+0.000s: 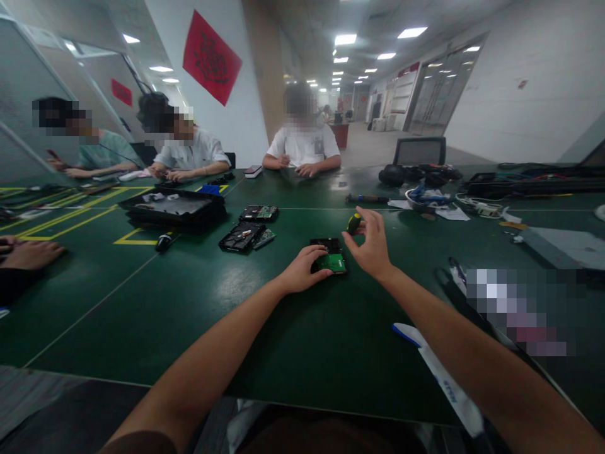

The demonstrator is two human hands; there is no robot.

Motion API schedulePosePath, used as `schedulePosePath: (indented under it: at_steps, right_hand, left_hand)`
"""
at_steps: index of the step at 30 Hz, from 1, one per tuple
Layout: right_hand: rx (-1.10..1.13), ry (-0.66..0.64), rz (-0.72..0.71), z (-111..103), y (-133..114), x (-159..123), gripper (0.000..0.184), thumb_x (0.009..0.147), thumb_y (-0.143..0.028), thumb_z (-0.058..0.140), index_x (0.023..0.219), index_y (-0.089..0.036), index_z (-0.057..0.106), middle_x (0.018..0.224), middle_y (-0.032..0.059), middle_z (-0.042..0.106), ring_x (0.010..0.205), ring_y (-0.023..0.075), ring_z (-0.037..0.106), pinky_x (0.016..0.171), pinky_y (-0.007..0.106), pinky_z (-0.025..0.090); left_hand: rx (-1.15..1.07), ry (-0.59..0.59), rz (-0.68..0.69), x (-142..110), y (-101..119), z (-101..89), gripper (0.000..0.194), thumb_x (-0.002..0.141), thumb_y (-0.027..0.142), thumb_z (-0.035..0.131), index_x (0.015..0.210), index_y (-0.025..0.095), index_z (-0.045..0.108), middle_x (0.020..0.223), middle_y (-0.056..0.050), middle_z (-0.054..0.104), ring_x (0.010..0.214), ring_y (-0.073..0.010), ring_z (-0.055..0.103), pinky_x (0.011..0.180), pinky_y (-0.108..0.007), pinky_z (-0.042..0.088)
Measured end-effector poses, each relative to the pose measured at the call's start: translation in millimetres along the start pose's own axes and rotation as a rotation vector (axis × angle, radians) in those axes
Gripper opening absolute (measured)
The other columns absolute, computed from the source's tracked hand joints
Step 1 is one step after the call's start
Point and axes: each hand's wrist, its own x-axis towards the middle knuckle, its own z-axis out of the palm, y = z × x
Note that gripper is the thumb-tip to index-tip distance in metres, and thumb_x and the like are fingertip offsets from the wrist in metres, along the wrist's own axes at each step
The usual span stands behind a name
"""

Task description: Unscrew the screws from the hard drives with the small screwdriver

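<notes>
Black rectangular drive casing [332, 243]: dark throughout, carrying bright green flat circuit board [334, 262]. Yellow-and-black bulbous screwdriver handle [353, 223]: two-tone. Dark green flat tabletop [246, 340]: uniform ground, thin pale straight lines, yellow tape outlines [137, 243] at left. Black rectangular stacked trays [174, 217]: greyish inner face. Red diamond-shaped paper sign [212, 58]: dark character pattern, plain red ground. White elongated flat item [439, 372]: blue tip, dark bluish lettering. White short-sleeved shirt [302, 142]: dark chest patch. Pale green shirt [106, 151]: plain.
</notes>
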Motion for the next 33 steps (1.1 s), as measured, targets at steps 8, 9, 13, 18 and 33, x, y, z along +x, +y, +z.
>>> schedulePosePath:
  at_steps: [8,9,13,18,33]
  right_hand:
    - [-0.024,-0.041,-0.038,-2,-2,0,0.074,0.09,-0.019,0.06,0.159,-0.033,0.034,0.14,0.0131,0.044,0.114,0.0284,0.06,0.092,0.049,0.063]
    - [-0.021,-0.042,-0.029,-2,-2,0,0.074,0.091,-0.021,0.061,0.159,-0.033,0.034,0.14,0.013,0.044,0.109,0.027,0.062,0.091,0.049,0.063]
    - [-0.002,-0.027,0.011,-2,0,-1,0.068,0.092,-0.029,0.065,0.155,-0.033,0.039,0.14,0.0122,0.044,0.092,0.022,0.065,0.083,0.047,0.064]
    - [0.008,-0.04,0.024,-3,-1,0,0.06,0.094,-0.037,0.066,0.15,-0.034,0.045,0.138,0.0112,0.046,0.089,0.0213,0.065,0.083,0.046,0.063]
    - [0.43,-0.064,0.38,-4,-22,12,0.038,0.094,-0.054,0.066,0.118,-0.028,0.053,0.111,0.0034,0.071,0.055,0.01,0.063,0.046,0.024,0.049]
  left_hand:
    - [0.0,-0.019,-0.016,1,-1,-0.3,0.061,0.089,0.052,0.07,0.14,0.021,0.058,0.15,-0.014,0.053,0.144,-0.0311,0.046,0.123,-0.052,0.038]
    - [0.003,-0.021,-0.015,1,-1,-0.1,0.061,0.089,0.052,0.07,0.14,0.02,0.058,0.15,-0.015,0.053,0.144,-0.0309,0.046,0.123,-0.051,0.038]
    - [0.008,-0.014,-0.004,1,-2,0.4,0.061,0.09,0.053,0.07,0.14,0.02,0.058,0.15,-0.015,0.053,0.145,-0.0303,0.045,0.123,-0.05,0.037]
    - [-0.004,-0.014,-0.009,0,-2,-0.1,0.061,0.089,0.053,0.071,0.14,0.02,0.058,0.15,-0.015,0.052,0.145,-0.0302,0.045,0.123,-0.052,0.038]
    - [-0.006,-0.016,0.0,0,3,-2.5,0.06,0.089,0.049,0.072,0.14,0.019,0.057,0.148,-0.015,0.053,0.143,-0.0305,0.047,0.122,-0.051,0.038]
